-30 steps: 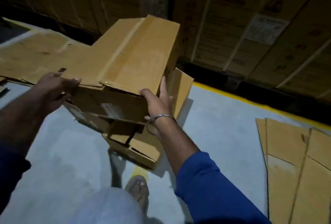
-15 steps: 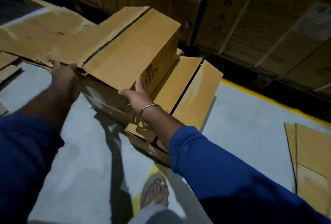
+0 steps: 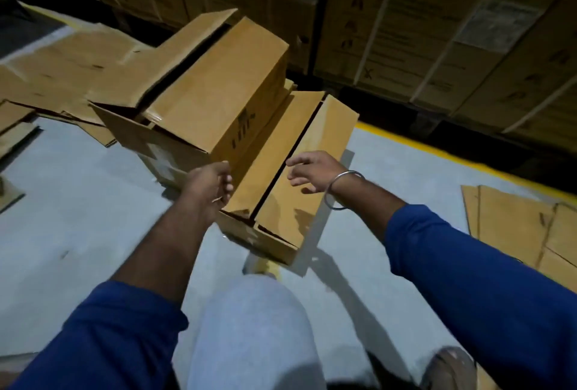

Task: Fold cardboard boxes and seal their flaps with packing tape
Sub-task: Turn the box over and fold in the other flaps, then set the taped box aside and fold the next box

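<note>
A folded cardboard box (image 3: 218, 90) lies tilted on top of a second box (image 3: 299, 146), whose two top flaps are shut with a dark seam between them. My left hand (image 3: 212, 183) is at the near left edge of the lower box's flap with its fingers curled; blur hides whether it grips the flap. Hovering just above the right flap, my right hand (image 3: 312, 171) has its fingers spread, holds nothing and wears a metal bangle. No tape is in view.
Flattened cardboard (image 3: 62, 71) is piled at the left, and more flat sheets (image 3: 515, 227) lie at the right. Strapped cartons (image 3: 406, 30) form a wall at the back behind a yellow floor line (image 3: 421, 146). My knee (image 3: 249, 327) and sandalled foot (image 3: 449, 364) are below.
Both hands have left the upper box, which now rests on the lower one. My left hand moved right to the lower box's near edge. My right hand moved right, over the flaps.
</note>
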